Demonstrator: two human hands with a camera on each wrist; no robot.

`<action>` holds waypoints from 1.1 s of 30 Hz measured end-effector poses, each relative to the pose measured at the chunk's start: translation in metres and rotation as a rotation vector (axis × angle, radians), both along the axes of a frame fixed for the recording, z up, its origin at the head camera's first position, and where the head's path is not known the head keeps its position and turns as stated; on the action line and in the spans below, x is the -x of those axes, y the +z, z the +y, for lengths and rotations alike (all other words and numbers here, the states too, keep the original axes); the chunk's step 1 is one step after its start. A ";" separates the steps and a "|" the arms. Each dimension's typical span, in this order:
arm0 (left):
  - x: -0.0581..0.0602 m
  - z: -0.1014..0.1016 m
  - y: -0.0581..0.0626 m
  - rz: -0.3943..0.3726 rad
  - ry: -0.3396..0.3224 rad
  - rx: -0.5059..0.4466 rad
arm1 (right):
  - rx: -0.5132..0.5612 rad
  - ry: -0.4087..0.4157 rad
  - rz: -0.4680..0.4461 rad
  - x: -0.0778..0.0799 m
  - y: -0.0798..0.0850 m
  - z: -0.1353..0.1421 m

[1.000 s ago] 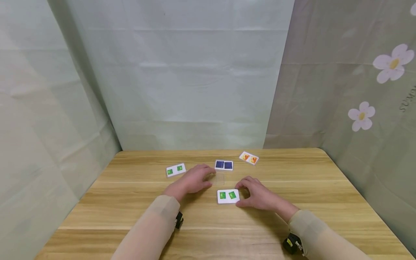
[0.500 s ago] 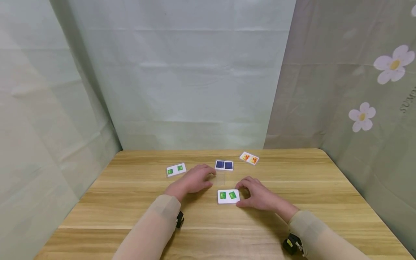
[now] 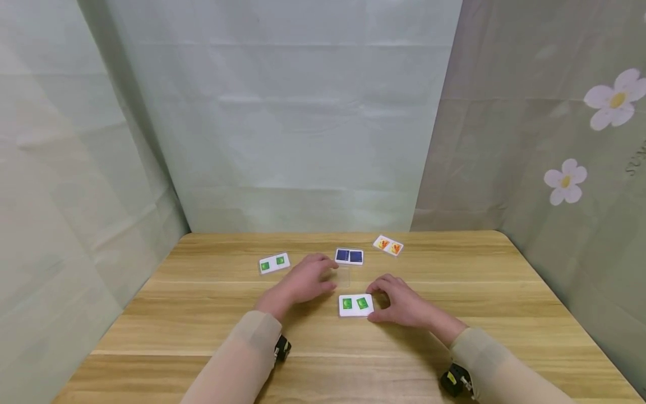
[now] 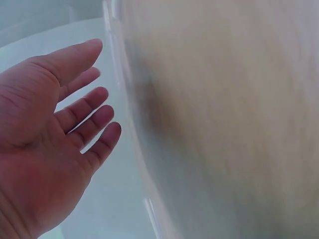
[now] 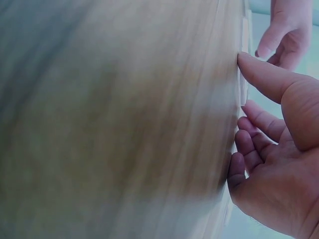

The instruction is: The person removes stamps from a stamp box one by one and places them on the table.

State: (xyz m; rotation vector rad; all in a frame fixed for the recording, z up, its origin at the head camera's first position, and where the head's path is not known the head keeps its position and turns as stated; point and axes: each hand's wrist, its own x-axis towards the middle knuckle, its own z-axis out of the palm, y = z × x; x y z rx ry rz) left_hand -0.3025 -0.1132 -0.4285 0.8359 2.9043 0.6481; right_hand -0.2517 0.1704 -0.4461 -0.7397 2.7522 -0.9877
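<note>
My right hand (image 3: 401,303) holds a white card (image 3: 356,305) with two green pictures at its right-hand corners, thumb at the near corner and index finger at the far one. The card lies flat on the wooden table (image 3: 323,359). Just beyond it is a clear, see-through square piece (image 3: 344,276). My left hand (image 3: 312,279) hovers at that piece's left side, its thumb and fingers spread apart. In the left wrist view the fingers (image 4: 102,142) are loosely extended, with nothing between them and the thumb.
Behind the hands lie a card with two dark blue squares (image 3: 349,257), an orange-pictured card (image 3: 388,245) at the back right, and another green-pictured card (image 3: 274,263) left of my left hand. Pale cloth (image 3: 303,140) hangs around the table's back and sides.
My left thumb and forearm have shifted slightly to the right. The right hand and the cards stay in place.
</note>
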 end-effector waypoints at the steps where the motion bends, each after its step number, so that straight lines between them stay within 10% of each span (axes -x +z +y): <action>1: -0.002 0.001 0.001 0.000 -0.002 -0.007 | 0.000 0.001 0.004 0.000 0.000 0.000; 33: -0.046 0.018 0.003 -0.064 -0.041 0.048 | 0.011 0.016 0.000 0.000 0.000 0.002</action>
